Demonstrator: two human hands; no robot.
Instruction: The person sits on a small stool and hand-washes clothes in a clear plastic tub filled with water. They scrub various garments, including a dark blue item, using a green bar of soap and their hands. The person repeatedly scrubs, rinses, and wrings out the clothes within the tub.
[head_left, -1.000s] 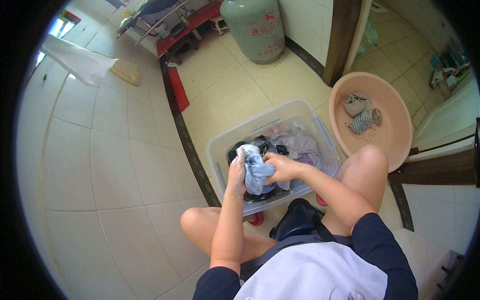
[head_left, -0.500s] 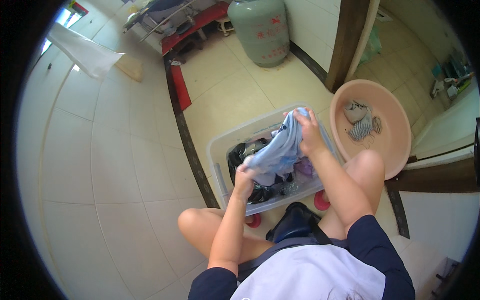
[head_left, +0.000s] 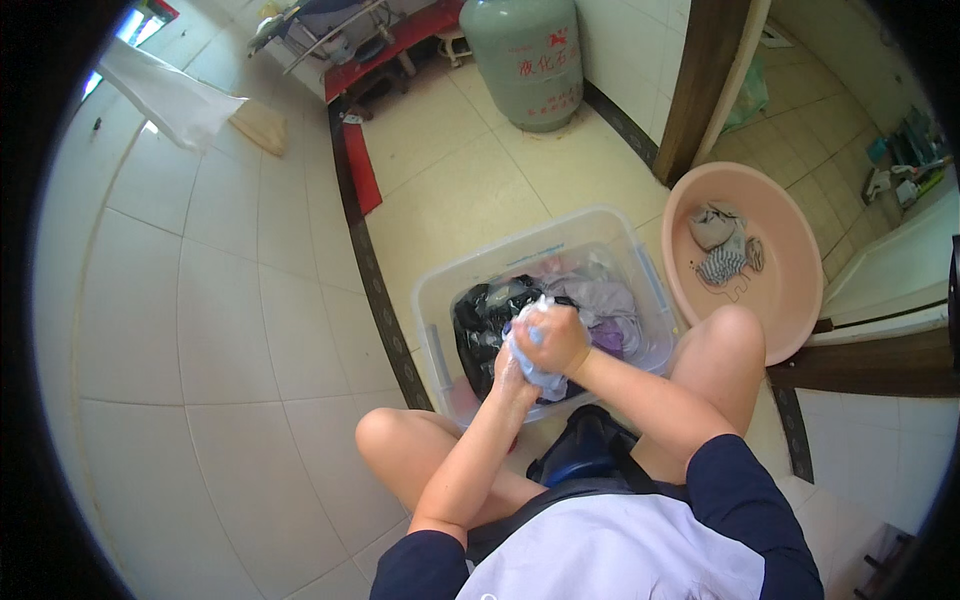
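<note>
Both fists are pressed together around a light blue cloth garment (head_left: pixel 543 380), which is bunched up small with white suds on it. My right hand (head_left: pixel 556 338) is closed over its upper part. My left hand (head_left: pixel 512 368) grips it from below and to the left, its fingers partly hidden. They are above the near half of a clear plastic tub (head_left: pixel 437 290). Inside the tub lie wet black clothes (head_left: pixel 474 335), a greyish-lavender garment (head_left: pixel 598 296) and a purple piece (head_left: pixel 608 337).
A peach-coloured basin (head_left: pixel 790 300) with a few small grey and striped clothes (head_left: pixel 722 264) stands right of the tub, by a doorway. Farther back are a green gas cylinder (head_left: pixel 530 70) and a red low shelf (head_left: pixel 400 45). A tiled wall (head_left: pixel 230 330) runs along the left.
The blue garment was stretched between my two separated hands; now it is bunched up between them. My right hand has come down and left to meet my left hand.
</note>
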